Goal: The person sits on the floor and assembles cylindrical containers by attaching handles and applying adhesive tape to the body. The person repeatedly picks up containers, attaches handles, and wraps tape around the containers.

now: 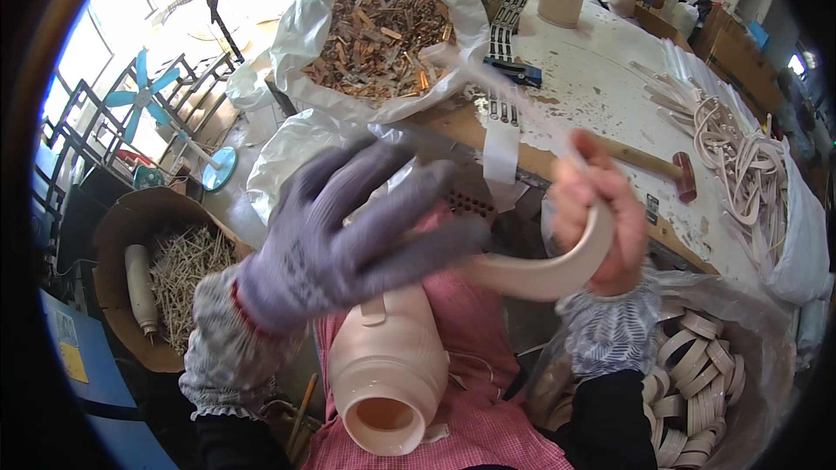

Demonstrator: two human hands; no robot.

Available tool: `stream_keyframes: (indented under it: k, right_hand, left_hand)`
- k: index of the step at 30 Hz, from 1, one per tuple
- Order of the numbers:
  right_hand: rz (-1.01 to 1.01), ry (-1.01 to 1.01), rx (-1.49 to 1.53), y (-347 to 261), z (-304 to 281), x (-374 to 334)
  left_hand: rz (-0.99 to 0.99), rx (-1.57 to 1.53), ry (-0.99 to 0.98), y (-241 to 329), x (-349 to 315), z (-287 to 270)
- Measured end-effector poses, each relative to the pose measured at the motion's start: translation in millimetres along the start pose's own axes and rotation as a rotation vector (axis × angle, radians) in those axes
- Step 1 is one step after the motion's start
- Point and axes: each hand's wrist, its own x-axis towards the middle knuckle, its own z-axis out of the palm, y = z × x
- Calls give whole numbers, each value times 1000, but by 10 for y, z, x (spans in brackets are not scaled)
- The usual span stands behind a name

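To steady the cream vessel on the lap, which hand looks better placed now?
Probably the left hand: gloved and spread open, it is over the far end of the cream vessel, though contact is unclear. The right hand is off to the side, occupied with the curved cream strip.

A jug body (387, 361) is set on the lap (496, 426), between a box (111, 283) at left and a bag (771, 326) of curved handles (701, 383) at right. Ahead, a sack (300, 26) filled with small parts (383, 43) is placed leftward; rightward, a mallet (684, 176) is laid on the table (583, 61), left of straps (736, 174).
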Motion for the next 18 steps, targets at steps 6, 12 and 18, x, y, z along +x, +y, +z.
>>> stream_keyframes:
  k: [6, 12, 18]
  right_hand:
    - [-398, 2, -1230, 781, -168, -31]
    - [-119, 150, -490, 1426, -215, -417]
    - [28, 158, -342, 1595, -151, -566]
  left_hand:
    - [-1352, -1313, 28, 201, -556, -43]
    - [-1627, -1425, -118, 408, -716, -108]
    - [-1744, -1436, -77, 563, -1026, -148]
